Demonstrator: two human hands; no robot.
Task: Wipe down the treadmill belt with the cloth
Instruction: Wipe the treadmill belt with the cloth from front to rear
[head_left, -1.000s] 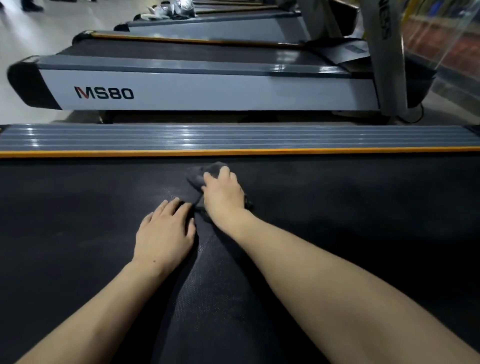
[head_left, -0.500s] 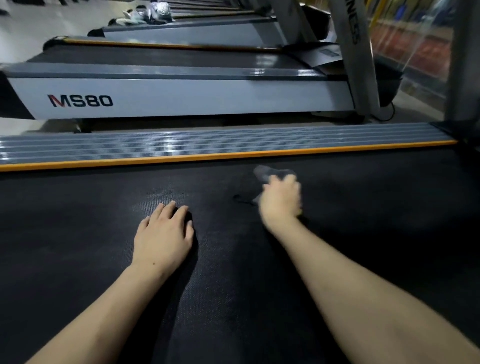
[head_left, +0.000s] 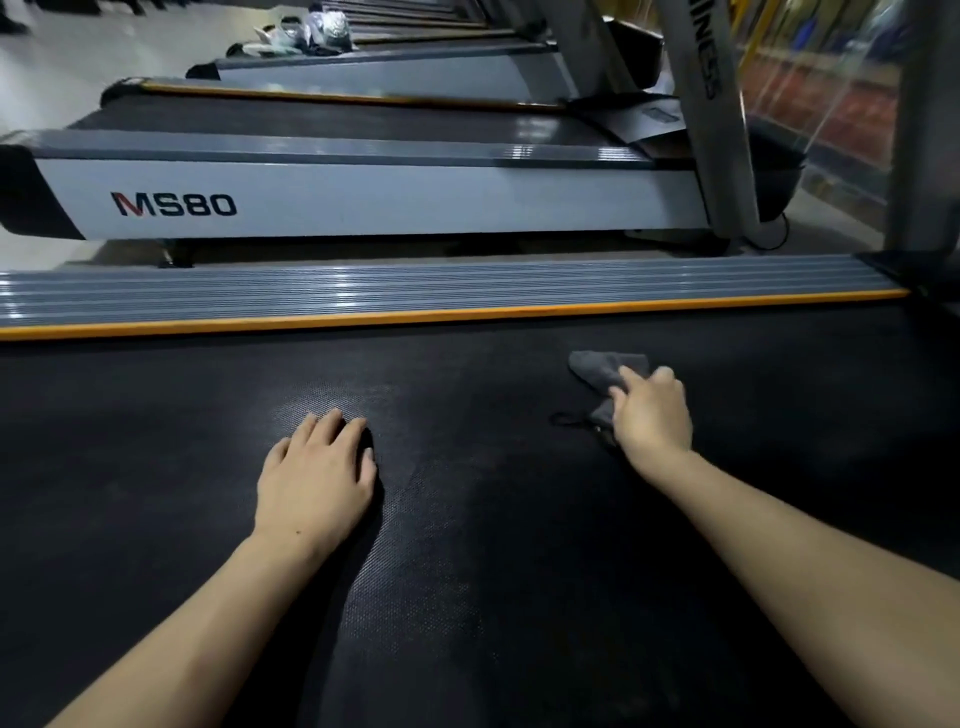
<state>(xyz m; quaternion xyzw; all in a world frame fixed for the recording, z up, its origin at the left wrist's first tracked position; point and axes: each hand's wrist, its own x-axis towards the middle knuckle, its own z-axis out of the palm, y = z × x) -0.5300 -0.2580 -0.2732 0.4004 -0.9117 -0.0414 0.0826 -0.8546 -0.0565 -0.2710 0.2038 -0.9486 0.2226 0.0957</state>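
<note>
The black textured treadmill belt (head_left: 467, 571) fills the lower part of the view. A small dark grey cloth (head_left: 605, 371) lies bunched on it at centre right, a thin loop trailing from its left side. My right hand (head_left: 652, 415) lies on top of the cloth, fingers curled over it and pressing it to the belt; most of the cloth is hidden under the hand. My left hand (head_left: 317, 478) rests flat on the belt at centre left, fingers straight, holding nothing.
A ribbed grey side rail (head_left: 415, 291) with an orange edge strip borders the belt's far side. Beyond it stands another treadmill marked MS80 (head_left: 174, 205), with more behind. A grey upright post (head_left: 924, 130) rises at the far right. Shoes (head_left: 311, 31) sit on a distant treadmill.
My right hand has slid the cloth to the right along the belt, away from my left hand. The left hand has stayed planted in the same spot.
</note>
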